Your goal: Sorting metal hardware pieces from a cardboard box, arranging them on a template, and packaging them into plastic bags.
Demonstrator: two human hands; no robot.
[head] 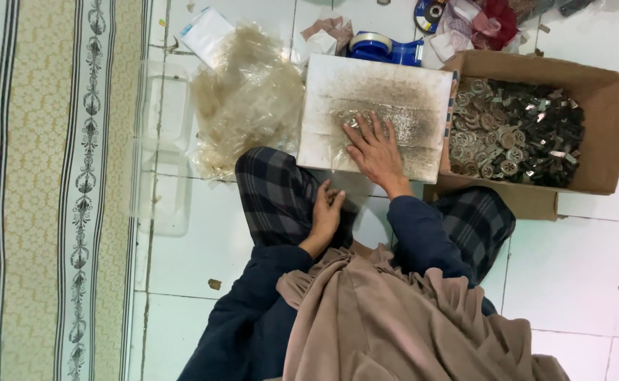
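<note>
- A person sits on the white tiled floor (pixel 577 282). A tan cloth (pixel 394 324) lies over the lap, closest to the camera.
- The legs wear dark checked trousers (pixel 277 194).
- The left hand (pixel 325 212) rests on the left knee. Its fingers are bent a little and loose. It holds nothing.
- The right hand (pixel 374 149) reaches out onto a white board (pixel 376 92). The board lies flat on the floor in front of the knees. It is dirty, with dark specks all over it.
- The right hand lies flat with its fingers spread wide open. The fingertips (pixel 355 125) press on a small shiny bag (pixel 352 121) on the board. I cannot tell what is inside the bag.
- Just to the right of the board sits a brown cardboard box (pixel 605 106). It touches the board's edge. It is full of small grey metal parts (pixel 514 130), some round and some flat.
- To the left of the board is a heap of clear plastic bags (pixel 249 99).
- Behind the board, farther away, stands a blue tape holder (pixel 383 48) with a roll of tape.
- Far on the left lies a rug (pixel 55 190) with yellow and white stripes.
</note>
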